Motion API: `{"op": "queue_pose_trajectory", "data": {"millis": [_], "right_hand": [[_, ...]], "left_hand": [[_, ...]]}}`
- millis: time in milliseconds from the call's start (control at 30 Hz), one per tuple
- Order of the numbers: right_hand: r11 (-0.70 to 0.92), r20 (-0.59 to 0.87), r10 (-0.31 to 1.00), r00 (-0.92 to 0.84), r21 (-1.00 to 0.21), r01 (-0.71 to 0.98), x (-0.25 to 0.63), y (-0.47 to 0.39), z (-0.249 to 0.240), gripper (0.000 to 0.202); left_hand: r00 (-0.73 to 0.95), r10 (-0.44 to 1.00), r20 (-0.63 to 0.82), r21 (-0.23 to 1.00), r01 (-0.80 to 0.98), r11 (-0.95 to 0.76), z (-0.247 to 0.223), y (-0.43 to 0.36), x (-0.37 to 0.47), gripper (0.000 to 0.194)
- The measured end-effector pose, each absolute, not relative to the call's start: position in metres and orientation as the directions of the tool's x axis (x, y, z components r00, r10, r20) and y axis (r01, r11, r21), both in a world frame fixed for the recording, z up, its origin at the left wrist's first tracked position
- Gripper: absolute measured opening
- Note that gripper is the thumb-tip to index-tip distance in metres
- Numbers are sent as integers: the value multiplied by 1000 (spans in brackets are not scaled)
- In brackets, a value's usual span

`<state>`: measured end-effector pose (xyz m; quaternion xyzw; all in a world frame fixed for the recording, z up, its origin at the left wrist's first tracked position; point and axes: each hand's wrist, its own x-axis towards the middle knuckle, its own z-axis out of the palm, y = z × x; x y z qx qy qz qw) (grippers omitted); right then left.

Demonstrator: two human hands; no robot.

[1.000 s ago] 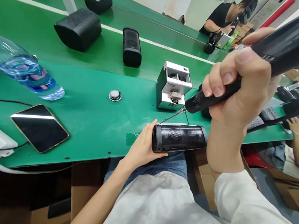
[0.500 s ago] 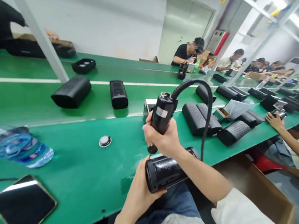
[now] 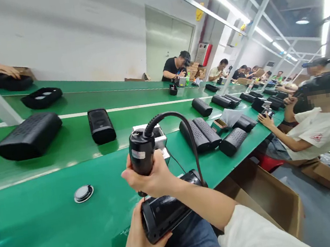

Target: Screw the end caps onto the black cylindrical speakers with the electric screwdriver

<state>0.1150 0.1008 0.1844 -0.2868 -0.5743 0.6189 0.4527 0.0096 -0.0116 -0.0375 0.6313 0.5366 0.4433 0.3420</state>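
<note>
Wrapped round a black electric screwdriver [image 3: 141,156] with a thick cord is my right hand [image 3: 157,175]. The tool stands nearly upright, its lower tip over the end of a black speaker housing [image 3: 168,213]; whether the tip sits on a screw is too small to tell. My left hand [image 3: 137,233] grips the left end of this housing, which lies on its side at the table's front edge above my lap. Behind the screwdriver is a white and grey box [image 3: 160,136], partly hidden. To the left lies a round silver-rimmed speaker driver [image 3: 83,193] on the green table [image 3: 45,230].
Several black speaker housings [image 3: 199,134] stand right of my hands, beside a small open cardboard box [image 3: 219,125]. More housings [image 3: 28,136] rest on the green conveyor line. An open carton [image 3: 265,203] is low at my right. A co-worker [image 3: 315,127] sits farther right.
My view has swung right, so the phone has left the picture and the bottle is nearly out of it. Both hands keep hold of the screwdriver and the speaker housing.
</note>
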Motion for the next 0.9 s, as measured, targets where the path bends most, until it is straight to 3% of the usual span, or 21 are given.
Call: {"op": "queue_pose_trajectory", "data": {"millis": [167, 367, 500, 600, 667, 900], "right_hand": [[163, 264, 870, -416, -951, -262, 120, 91, 178, 51], [206, 368, 825, -429, -903, -378, 136, 93, 187, 30], [447, 597, 768, -233, -760, -472, 162, 112, 227, 28], [672, 723, 691, 8, -638, -375, 179, 147, 245, 21], [738, 748, 656, 97, -610, -291, 185, 172, 244, 23], [770, 789, 613, 34, -588, -250, 167, 207, 212, 40]], "left_hand": [[38, 987, 158, 935, 316, -162, -17, -23, 18, 106], [74, 975, 211, 908, 355, -224, -3, -21, 20, 127], [78, 973, 218, 883, 408, -230, -4, -26, 17, 122], [76, 973, 217, 875, 427, -228, -6, -26, 15, 117], [79, 975, 206, 875, 432, -220, -6, -25, 15, 116], [78, 978, 191, 872, 443, -206, -3, -25, 13, 111]]}}
